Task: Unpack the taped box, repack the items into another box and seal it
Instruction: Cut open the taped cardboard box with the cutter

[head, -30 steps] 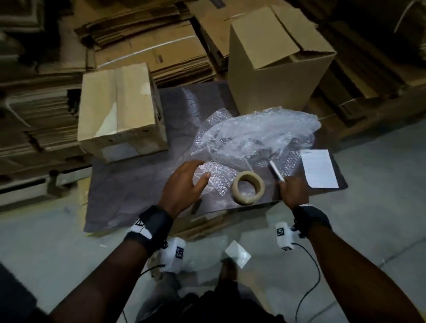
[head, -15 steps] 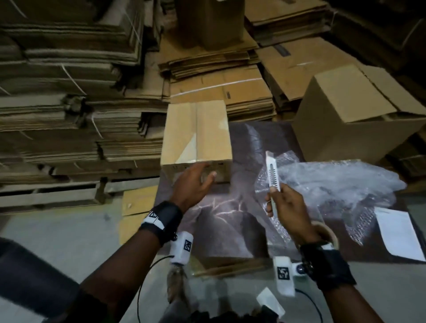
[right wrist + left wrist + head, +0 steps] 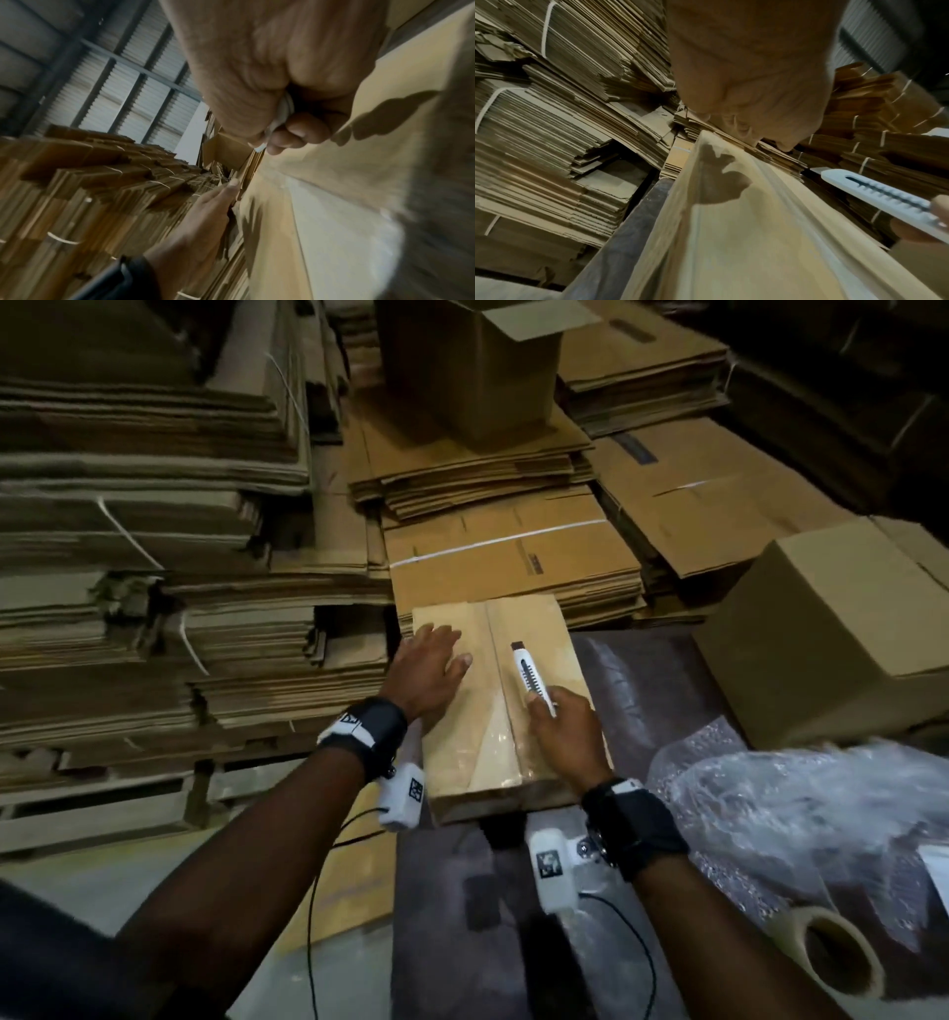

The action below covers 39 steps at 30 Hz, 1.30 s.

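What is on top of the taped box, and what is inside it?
On the taped box the left hand lies flat, and the right hand holds a white box cutter above it. The flaps are sealed with clear tape, so the contents are hidden.

No legible text, brand or number is shown in any view. Dark printed marks are seen on the flattened cartons behind the taped box, but they are too blurred to be read. Black-and-white square marker patterns, without letters, are carried on the white wrist-camera housings.
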Tool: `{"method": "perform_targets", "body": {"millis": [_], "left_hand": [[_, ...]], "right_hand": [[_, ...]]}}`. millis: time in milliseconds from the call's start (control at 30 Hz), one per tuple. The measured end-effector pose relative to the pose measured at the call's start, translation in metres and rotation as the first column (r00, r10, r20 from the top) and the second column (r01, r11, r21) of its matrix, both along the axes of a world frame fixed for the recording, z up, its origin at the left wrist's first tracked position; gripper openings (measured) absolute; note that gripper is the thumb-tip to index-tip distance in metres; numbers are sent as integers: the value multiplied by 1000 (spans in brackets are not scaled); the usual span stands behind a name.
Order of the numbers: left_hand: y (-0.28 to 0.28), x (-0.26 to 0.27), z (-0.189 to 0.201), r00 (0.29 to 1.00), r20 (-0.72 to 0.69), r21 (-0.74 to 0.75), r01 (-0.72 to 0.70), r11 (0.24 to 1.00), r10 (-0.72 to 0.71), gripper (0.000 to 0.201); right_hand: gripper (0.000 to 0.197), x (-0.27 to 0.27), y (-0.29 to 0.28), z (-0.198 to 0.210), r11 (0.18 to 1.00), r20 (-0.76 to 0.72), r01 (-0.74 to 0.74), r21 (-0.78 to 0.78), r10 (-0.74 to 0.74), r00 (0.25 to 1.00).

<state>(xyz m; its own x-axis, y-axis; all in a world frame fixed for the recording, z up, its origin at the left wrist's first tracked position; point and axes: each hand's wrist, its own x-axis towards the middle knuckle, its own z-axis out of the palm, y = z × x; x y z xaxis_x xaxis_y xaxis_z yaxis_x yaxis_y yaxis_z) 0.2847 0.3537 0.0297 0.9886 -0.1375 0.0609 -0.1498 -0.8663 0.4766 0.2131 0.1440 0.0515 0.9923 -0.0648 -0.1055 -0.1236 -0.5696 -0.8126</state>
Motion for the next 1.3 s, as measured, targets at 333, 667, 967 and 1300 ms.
{"method": "perform_targets", "body": {"millis": [333,667,967,1300], "left_hand": [[9,98,-35,982,-181,-99,-76,992,57,60],[5,101,-58,974,-25,-137,-225,965,224,46],[9,102,-60,976,-8,-202,-214,956,217,41],[13,99,-54,974,-47,-258,-224,940,220,37]], "right_hand": [[35,104,41,-7,970,-98,-13,-244,-12,995],[37,101,67,-2,888,-103,5,-461,-58,993],[37,99,74,7,876,-145,-5,-482,-74,987],[40,78,69,11,880,-221,-32,-474,-84,972]]}}
